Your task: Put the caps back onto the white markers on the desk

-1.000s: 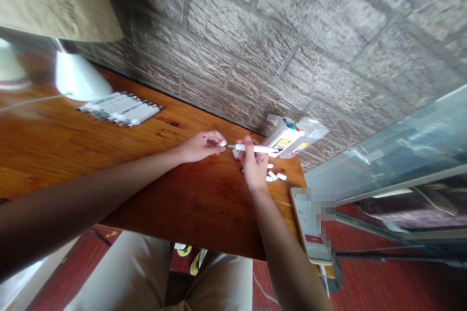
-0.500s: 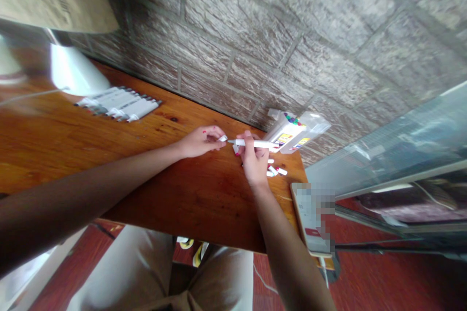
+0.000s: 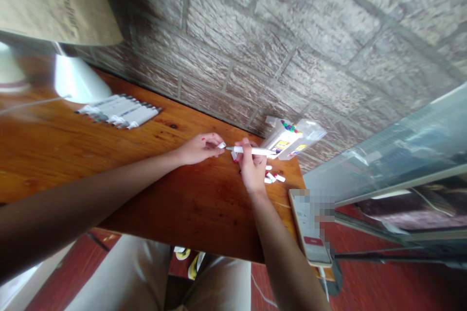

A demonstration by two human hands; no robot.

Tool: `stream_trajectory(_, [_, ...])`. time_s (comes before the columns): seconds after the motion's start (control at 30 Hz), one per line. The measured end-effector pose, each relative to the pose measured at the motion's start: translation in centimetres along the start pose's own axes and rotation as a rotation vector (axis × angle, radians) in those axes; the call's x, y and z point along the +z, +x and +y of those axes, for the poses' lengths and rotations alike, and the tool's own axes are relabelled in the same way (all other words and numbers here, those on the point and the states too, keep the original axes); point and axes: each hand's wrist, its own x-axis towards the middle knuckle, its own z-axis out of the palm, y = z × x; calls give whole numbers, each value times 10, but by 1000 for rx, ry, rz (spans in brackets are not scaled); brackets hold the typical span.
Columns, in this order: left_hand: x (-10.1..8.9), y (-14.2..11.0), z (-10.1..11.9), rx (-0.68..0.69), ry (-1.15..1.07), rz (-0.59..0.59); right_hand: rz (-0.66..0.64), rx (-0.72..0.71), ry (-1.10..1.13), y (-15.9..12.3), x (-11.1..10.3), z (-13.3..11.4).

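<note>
Between the thumb and fingers of my left hand (image 3: 200,148) is a small white marker cap (image 3: 221,145). My right hand (image 3: 252,167) grips a white marker (image 3: 258,151), its grey tip end pointing left at the cap, a short way from it. Red marks show on the back of my left hand. Several loose white caps (image 3: 279,178) with coloured ends lie on the wooden table just right of my right hand. Another cap (image 3: 234,156) is partly hidden beside my right fingers.
Two clear cases (image 3: 282,142), one with colourful markers, stand against the brick wall. A row of grey-white markers (image 3: 120,111) lies left, near a lamp base (image 3: 78,80). A tablet-like device (image 3: 310,228) with a cable sits at the table's right edge.
The view has tilted a little, so everything sits slightly lower. My hands keep the same hold on the cap and the marker, with the tip still apart from the cap.
</note>
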Motion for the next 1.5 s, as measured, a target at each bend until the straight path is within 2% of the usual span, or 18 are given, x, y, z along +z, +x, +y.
stream_trajectory(1.5, [0,-1,-1,-38,-43,7,-7,-2,-42,0,0,3])
